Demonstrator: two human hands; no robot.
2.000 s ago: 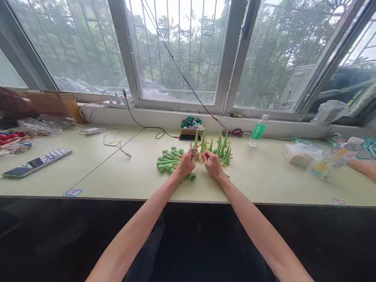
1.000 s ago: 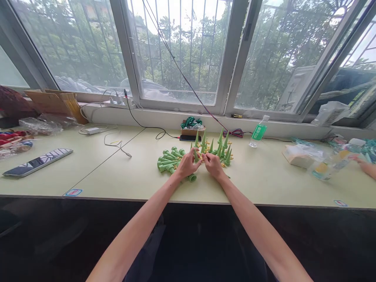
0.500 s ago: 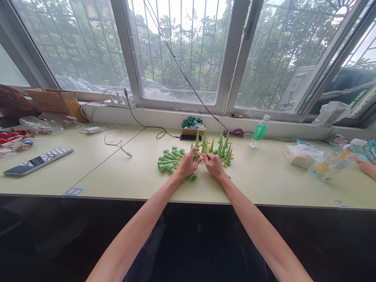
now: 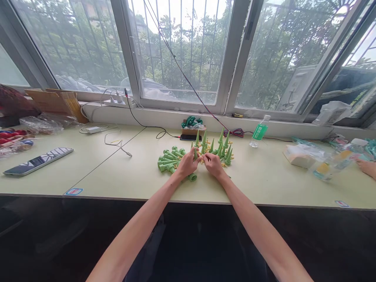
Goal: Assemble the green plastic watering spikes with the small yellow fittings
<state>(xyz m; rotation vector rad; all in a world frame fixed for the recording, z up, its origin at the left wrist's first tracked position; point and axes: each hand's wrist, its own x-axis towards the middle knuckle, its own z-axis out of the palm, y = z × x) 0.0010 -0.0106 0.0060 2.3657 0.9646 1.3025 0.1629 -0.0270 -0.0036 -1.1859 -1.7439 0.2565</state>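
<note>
Both hands meet in the middle of the pale yellow-green worktop (image 4: 123, 176), right up against a bunch of green plastic cone spikes. The left hand (image 4: 187, 165) has its grip closed around one small green plastic cone (image 4: 195, 154), point up, pinched between thumb and fingertips. The right hand (image 4: 213, 164) is just beside it, fingertips curled in tight on something tiny at the same spot; it's too small to make out, so I can't tell what it's got hold of. The two hands are almost touching at the fingertips.

To the left of the hands there's a pile of green cones lying on their sides (image 4: 168, 161), fanned out on the worktop. Behind the hands is a cluster of green cones standing upright (image 4: 221, 147) with little yellow bits at their bases. One more short green plastic piece (image 4: 192, 177) lies under the left wrist.

Further back: a small cardboard box with green stuff in it (image 4: 191, 126) by the window sill, a black phone (image 4: 190, 137) in front of it, and a clear water bottle with a green label (image 4: 259, 133) off to the right. Someone else's hand (image 4: 366, 167) is at the far right edge.
</note>
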